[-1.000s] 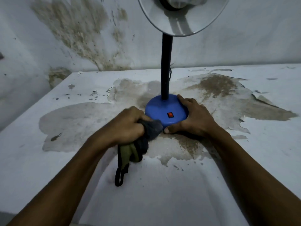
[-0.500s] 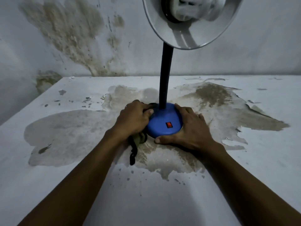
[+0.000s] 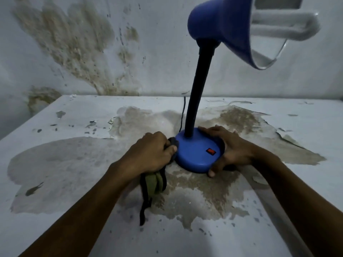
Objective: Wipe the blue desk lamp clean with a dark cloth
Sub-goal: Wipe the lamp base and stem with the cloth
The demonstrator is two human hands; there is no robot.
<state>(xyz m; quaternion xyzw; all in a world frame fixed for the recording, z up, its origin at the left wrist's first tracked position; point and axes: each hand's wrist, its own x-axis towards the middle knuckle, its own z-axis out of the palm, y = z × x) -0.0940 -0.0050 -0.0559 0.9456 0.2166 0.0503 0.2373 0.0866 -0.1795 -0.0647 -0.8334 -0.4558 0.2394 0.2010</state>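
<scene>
Blue desk lamp with round plastic base [image 3: 196,154] stands mid-surface on peeling white painted surface [image 3: 74,115]. Risk: hard push from your cloth side could skid base or rock top-heavy shade. Your left hand [image 3: 150,154] clenches bunched dark cloth [image 3: 173,143] against base's left edge; right hand [image 3: 232,147] cups base's right rim, bracing.

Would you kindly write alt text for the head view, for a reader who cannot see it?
A person's left hand presses a dark cloth against the round base of a blue desk lamp, while the right hand holds the base steady on a stained white table.
</scene>
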